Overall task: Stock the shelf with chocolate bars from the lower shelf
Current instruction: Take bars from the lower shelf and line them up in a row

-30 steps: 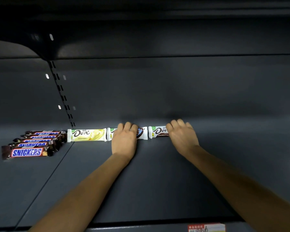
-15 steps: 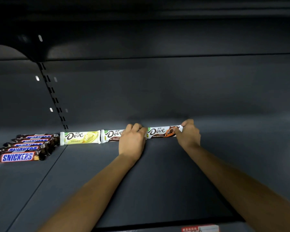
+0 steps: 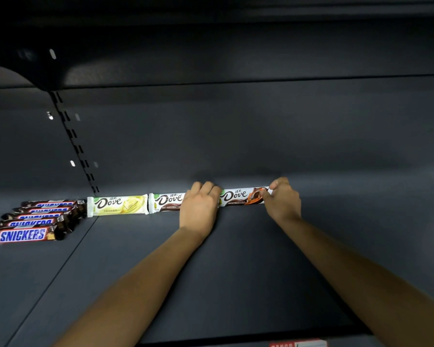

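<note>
Head view: 3 Dove bars in 1 end-to-end row along back edge of shelf (image 3: 236, 271), logos facing out.
- Yellow Dove bar (image 3: 118, 205) leftmost, just beside 5 Snickers bars (image 3: 35, 222).
- Left hand (image 3: 199, 206): fingers curled over right end of dark-brown Dove bar (image 3: 167, 201), likely steadying it.
- Right hand (image 3: 282, 201): narrow pinch on right end of brown-orange Dove bar (image 3: 238, 196), probably squaring it into line.

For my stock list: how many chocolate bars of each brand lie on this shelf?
Snickers bars: 5
Dove bars: 3
Total: 8
</note>
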Demonstrator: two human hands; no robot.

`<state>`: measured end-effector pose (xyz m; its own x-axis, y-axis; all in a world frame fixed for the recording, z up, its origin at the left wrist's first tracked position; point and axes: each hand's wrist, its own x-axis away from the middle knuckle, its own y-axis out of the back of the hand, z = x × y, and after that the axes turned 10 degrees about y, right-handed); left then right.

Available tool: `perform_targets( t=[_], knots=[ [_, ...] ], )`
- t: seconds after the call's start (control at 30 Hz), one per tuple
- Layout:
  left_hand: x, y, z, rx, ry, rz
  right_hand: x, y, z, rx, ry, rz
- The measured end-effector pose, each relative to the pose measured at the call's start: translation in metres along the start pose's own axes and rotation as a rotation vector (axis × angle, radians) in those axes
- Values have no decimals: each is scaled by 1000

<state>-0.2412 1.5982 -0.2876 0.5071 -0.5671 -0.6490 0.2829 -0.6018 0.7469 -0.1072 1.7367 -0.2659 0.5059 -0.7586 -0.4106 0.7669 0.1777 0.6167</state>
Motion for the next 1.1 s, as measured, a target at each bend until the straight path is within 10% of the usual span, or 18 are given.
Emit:
perform_targets(
  t=[1.1],
  knots=[
    [6, 19, 26, -106, 44, 42, 2, 2, 2, 7, -32, -8]
  ],
)
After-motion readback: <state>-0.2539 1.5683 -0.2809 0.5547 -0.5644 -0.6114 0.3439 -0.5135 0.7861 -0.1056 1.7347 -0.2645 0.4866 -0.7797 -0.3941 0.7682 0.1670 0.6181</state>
